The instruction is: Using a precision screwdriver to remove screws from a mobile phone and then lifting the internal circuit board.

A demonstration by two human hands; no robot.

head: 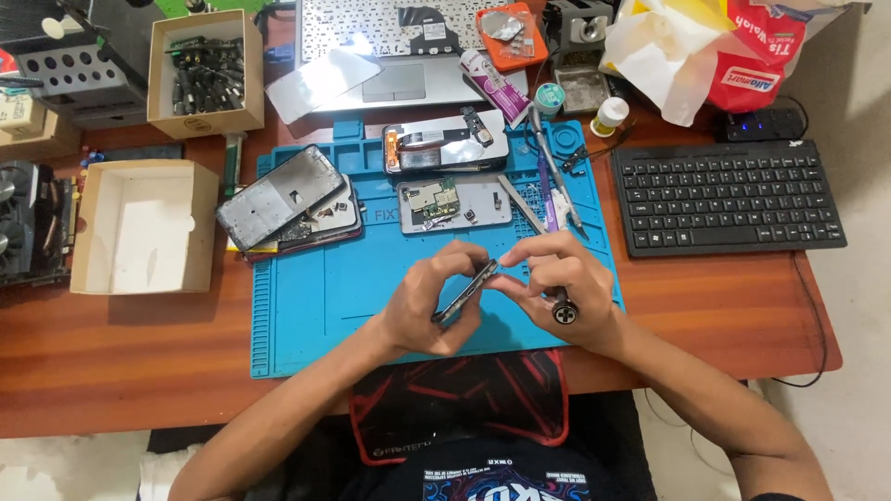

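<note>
Fingers of the left hand (429, 301) are clamped on the edges of a thin phone frame (467, 291), held tilted on edge just above the blue mat (306, 306). Right hand (557, 278) pinches the frame's upper end while curling around a screwdriver (563, 311). Slim and stiff, the frame looks light and likely bends under pressure; the edges seem the safest grip. Farther up the mat lie a circuit board (434, 198) on a grey tray, an opened phone (445, 144), and at the mat's left edge a stacked phone housing (283, 197).
</note>
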